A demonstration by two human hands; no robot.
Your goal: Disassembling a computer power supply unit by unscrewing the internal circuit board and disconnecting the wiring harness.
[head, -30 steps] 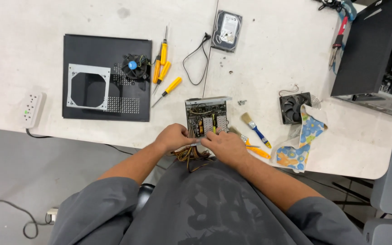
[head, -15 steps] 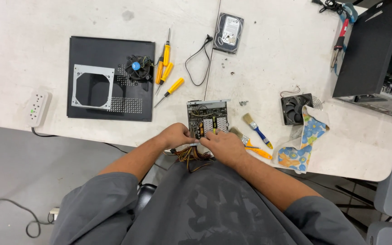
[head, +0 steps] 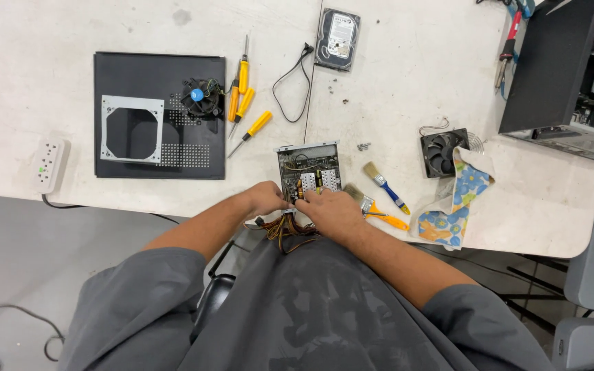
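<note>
- The bench [head: 393, 82] is white and scuffed, and carries everything, reaching to a rounded near-right corner.
- A black computer case [head: 551, 65] stands at the far right, open side facing right.
- A black side panel [head: 194, 161] lies flat at the left, with a grey square frame [head: 131, 128] and a small cooler fan [head: 199, 97] on it.
- The opened power supply [head: 309, 172] sits at the near edge, middle of the bench, its coloured wires [head: 287, 230] hanging off toward the person.
- The left hand [head: 267, 199] grips the unit's near-left corner, fingers curled.
- The right hand [head: 333, 213] rests on its near edge, fingertips pressed into the circuit board; whether it pinches anything cannot be told.
- A hard drive [head: 338, 39] lies far off.
- A black case fan [head: 441, 151] and a flowered cloth [head: 456, 206] lie to the right.
- Yellow screwdrivers [head: 242, 96] lie beside the panel.
- Two brushes [head: 383, 187] lie just right of the unit.
</note>
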